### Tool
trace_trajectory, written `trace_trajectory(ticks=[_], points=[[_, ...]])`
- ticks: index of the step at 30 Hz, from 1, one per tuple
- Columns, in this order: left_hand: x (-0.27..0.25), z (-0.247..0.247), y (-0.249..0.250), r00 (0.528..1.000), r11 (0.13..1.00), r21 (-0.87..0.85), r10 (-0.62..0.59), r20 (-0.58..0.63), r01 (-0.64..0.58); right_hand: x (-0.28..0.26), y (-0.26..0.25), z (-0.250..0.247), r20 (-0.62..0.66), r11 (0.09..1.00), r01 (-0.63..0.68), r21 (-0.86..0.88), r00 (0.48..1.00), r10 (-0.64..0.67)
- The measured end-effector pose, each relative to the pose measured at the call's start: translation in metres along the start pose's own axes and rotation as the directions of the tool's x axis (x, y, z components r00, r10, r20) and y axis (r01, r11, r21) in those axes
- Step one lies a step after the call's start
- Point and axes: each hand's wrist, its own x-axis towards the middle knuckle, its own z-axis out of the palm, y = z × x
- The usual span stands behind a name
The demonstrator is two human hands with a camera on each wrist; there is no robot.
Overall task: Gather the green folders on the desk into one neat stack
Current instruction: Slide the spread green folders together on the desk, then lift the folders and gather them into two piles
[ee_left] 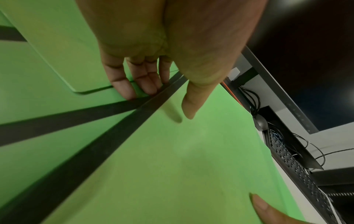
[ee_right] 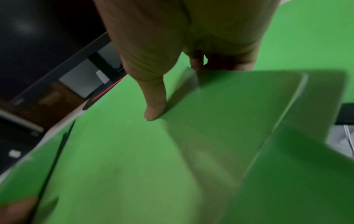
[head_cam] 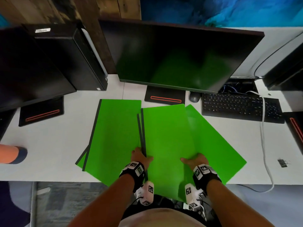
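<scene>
Middle folder: a green folder (head_cam: 165,138) with a dark strip on its left edge; it lies in the middle of the white surface (head_cam: 54,145), near the front edge; its near end sticks out past that edge; both hands hold it
Left grip: the left hand (head_cam: 140,158) holds the left edge of the middle folder; thumb on top, fingers (ee_left: 147,81) curled under the dark strip; so it is closed on the folder
Right grip: the right hand (head_cam: 196,160) holds the right side of the same folder; thumb flat on top, fingers tucked under the edge; closed on the folder too
Left folders: a green folder (head_cam: 114,133) lies flat just left of the middle one, partly under it; one more peeks out below its near left corner (head_cam: 80,160)
Right folder: another green folder (head_cam: 218,149) lies tilted under the right side of the middle one; its corner points to the right
Behind: a big dark monitor (head_cam: 180,58) stands at the back; a black keyboard (head_cam: 241,107) and a mouse (head_cam: 194,97) lie to the right of its stand
Far left: a second dark monitor (head_cam: 29,66)
</scene>
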Motion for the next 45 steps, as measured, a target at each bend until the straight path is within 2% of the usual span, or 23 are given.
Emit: trace_trajectory(ticks=[3, 6, 8, 11, 14, 17, 19, 22, 23, 25, 27, 31, 33, 36, 38, 40, 42, 43, 45], points=[[0.002, -0.006, 0.001, 0.999, 0.996, -0.081, -0.031, 0.044, 0.035, -0.003, 0.001, -0.015, 0.086, 0.984, 0.003, 0.18, 0.996, -0.019], [-0.004, -0.011, 0.002, 0.998, 0.985, -0.169, -0.023, 0.066, 0.034, -0.003, 0.013, -0.018, 0.073, 0.958, 0.085, 0.273, 0.991, -0.108], [-0.013, -0.015, 0.004, 0.998, 0.976, -0.217, 0.025, 0.058, -0.012, -0.003, 0.024, -0.015, 0.049, 0.925, 0.156, 0.347, 0.982, -0.184], [-0.033, -0.027, 0.009, 0.988, 0.944, -0.312, 0.137, 0.064, -0.111, -0.016, 0.032, -0.017, -0.013, 0.826, 0.3, 0.477, 0.942, -0.335], [-0.055, -0.046, 0.018, 0.96, 0.882, -0.39, 0.279, -0.024, -0.266, -0.031, 0.026, -0.025, -0.109, 0.736, 0.443, 0.512, 0.883, -0.456], [-0.068, -0.067, 0.028, 0.905, 0.763, -0.493, 0.395, -0.157, -0.418, -0.046, 0.011, -0.038, -0.191, 0.608, 0.528, 0.593, 0.826, -0.531], [-0.073, -0.075, 0.032, 0.878, 0.687, -0.554, 0.43, -0.211, -0.47, -0.061, -0.001, -0.051, -0.217, 0.541, 0.547, 0.639, 0.803, -0.556], [-0.078, -0.079, 0.03, 0.853, 0.65, -0.561, 0.46, -0.246, -0.512, -0.075, -0.016, -0.062, -0.251, 0.472, 0.598, 0.648, 0.752, -0.609], [-0.079, -0.077, 0.028, 0.847, 0.649, -0.553, 0.469, -0.25, -0.522, -0.078, -0.018, -0.062, -0.27, 0.473, 0.61, 0.636, 0.75, -0.604], [-0.08, -0.071, 0.023, 0.849, 0.696, -0.489, 0.471, -0.241, -0.525, -0.08, -0.018, -0.057, -0.294, 0.521, 0.601, 0.606, 0.778, -0.555], [-0.077, -0.061, 0.016, 0.86, 0.75, -0.422, 0.454, -0.231, -0.509, -0.082, -0.015, -0.049, -0.251, 0.563, 0.572, 0.596, 0.799, -0.547], [-0.078, -0.056, 0.011, 0.872, 0.776, -0.398, 0.442, -0.213, -0.49, -0.083, -0.008, -0.04, -0.239, 0.607, 0.584, 0.538, 0.797, -0.555], [-0.074, -0.058, 0.014, 0.879, 0.791, -0.389, 0.45, -0.156, -0.473, -0.076, -0.007, -0.042, -0.257, 0.632, 0.576, 0.517, 0.81, -0.528], [-0.061, -0.067, 0.015, 0.884, 0.841, -0.286, 0.465, -0.052, -0.459, -0.066, -0.009, -0.047, -0.29, 0.684, 0.55, 0.479, 0.835, -0.468], [-0.041, -0.08, 0.007, 0.897, 0.872, -0.214, 0.437, -0.064, -0.44, -0.066, -0.012, -0.053, -0.291, 0.708, 0.559, 0.431, 0.829, -0.477], [-0.016, -0.103, -0.009, 0.93, 0.926, -0.153, 0.316, -0.189, -0.346, -0.069, -0.013, -0.055, -0.264, 0.735, 0.542, 0.407, 0.84, -0.473], [0.008, -0.129, -0.028, 0.938, 0.977, -0.12, 0.131, -0.322, -0.178, -0.07, -0.012, -0.058, -0.233, 0.784, 0.49, 0.381, 0.871, -0.432], [0.019, -0.141, -0.041, 0.933, 0.993, -0.082, 0.047, -0.356, -0.082, -0.066, -0.011, -0.056, -0.211, 0.805, 0.461, 0.374, 0.887, -0.41], [0.037, -0.156, -0.065, 0.939, 0.996, 0.047, -0.054, -0.339, 0.074, -0.059, -0.01, -0.05, -0.154, 0.851, 0.387, 0.354, 0.922, -0.355]])
